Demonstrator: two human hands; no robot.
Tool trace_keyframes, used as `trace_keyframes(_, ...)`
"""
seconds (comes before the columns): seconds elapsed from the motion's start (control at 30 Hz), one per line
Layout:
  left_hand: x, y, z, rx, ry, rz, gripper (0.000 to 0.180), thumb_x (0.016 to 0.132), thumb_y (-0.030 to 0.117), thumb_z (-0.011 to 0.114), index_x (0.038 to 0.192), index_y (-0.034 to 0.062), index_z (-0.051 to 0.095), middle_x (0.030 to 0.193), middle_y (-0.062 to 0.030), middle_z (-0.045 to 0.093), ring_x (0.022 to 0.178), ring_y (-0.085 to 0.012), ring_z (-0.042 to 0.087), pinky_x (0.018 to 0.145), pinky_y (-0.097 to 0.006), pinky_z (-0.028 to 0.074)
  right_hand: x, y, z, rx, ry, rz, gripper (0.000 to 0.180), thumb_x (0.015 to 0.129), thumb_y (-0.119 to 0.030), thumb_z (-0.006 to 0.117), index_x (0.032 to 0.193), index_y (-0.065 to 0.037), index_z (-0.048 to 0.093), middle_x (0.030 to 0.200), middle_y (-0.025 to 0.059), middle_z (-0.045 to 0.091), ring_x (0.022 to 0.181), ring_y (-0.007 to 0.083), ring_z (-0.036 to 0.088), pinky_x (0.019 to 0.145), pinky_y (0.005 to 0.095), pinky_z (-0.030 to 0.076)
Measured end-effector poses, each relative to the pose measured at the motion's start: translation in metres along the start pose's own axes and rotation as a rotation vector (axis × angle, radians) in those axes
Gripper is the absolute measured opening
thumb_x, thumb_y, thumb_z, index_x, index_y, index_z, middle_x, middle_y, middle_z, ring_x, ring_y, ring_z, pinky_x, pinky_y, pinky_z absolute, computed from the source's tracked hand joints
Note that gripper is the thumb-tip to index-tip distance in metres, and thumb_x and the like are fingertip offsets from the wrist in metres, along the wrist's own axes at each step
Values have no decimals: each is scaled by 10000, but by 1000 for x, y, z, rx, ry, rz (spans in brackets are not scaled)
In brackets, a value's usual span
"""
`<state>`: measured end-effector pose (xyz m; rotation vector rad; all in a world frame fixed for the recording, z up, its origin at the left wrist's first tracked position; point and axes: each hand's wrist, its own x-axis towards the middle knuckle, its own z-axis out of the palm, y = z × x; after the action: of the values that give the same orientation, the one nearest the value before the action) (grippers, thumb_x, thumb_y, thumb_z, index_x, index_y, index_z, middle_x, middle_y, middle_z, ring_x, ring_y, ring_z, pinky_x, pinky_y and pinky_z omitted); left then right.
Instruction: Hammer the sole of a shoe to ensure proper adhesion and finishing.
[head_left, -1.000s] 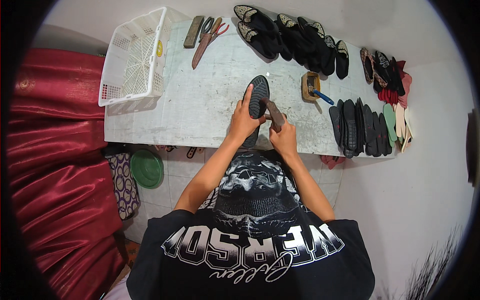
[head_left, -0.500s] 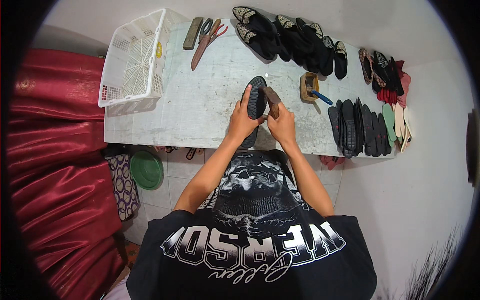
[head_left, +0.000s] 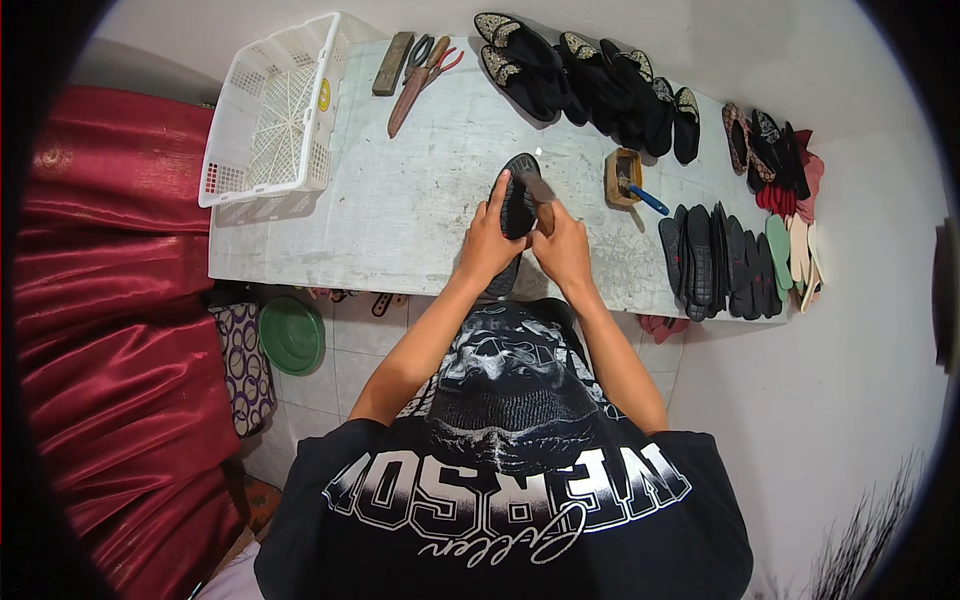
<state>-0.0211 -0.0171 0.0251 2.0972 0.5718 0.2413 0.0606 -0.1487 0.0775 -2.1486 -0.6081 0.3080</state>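
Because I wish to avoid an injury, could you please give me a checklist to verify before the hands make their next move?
1. Left hand grips the black sole: ok.
2. Right hand holds the hammer: ok.
3. Left index finger away from the hammer head: ok; it lies along the sole's left edge.
4. Hammer head lifted off the sole: cannot tell; from above, they overlap.
5. Blue-handled brush away from both hands: ok; it rests in the tan box, to the right.
6. Red-handled pliers away from both hands: ok; they lie at the back left.

Sole (head_left: 517, 212) at table's (head_left: 400, 210) front edge, basket (head_left: 318, 130) left, shoes (head_left: 600, 100) behind, more soles (head_left: 700, 255) right
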Motion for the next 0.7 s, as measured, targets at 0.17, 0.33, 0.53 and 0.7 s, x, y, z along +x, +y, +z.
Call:
trace_keyframes(0.17,-3,0,-1,-13,25,71,1239,759,202,920,1716,330,144,1223,-264,626,1150,-500,645,946,-554,551,-24,5,5,-33,8,14,197,842,-76,665,1017,-31,585,808,293,692,835,538,679,704,591,527)
trace_keyframes(0.33,-2,4,-4,7,-10,21,1255,755,149,925,1717,325,139,1239,-270,618,1158,-508,640,951,-554,546,-39,3,7,-71,-33,34,212,842,-56,647,1040,-42,570,838,279,704,844,533,683,726,593,537)
trace_keyframes(0.53,-1,0,-6,15,-82,5,1275,770,127,912,1721,329,87,1244,-285,591,1143,-521,639,949,-549,546,-56,3,6,-41,-86,95,353,835,-59,658,1186,-71,625,851,271,711,855,517,693,729,584,544)
trace_keyframes(0.7,1,-3,-10,9,-124,6,1287,781,132,907,1722,329,51,1270,-286,564,1114,-527,637,954,-545,548,-57,2,8,-103,-80,105,398,832,-60,662,1228,-80,626,850,272,712,854,513,695,736,583,543)
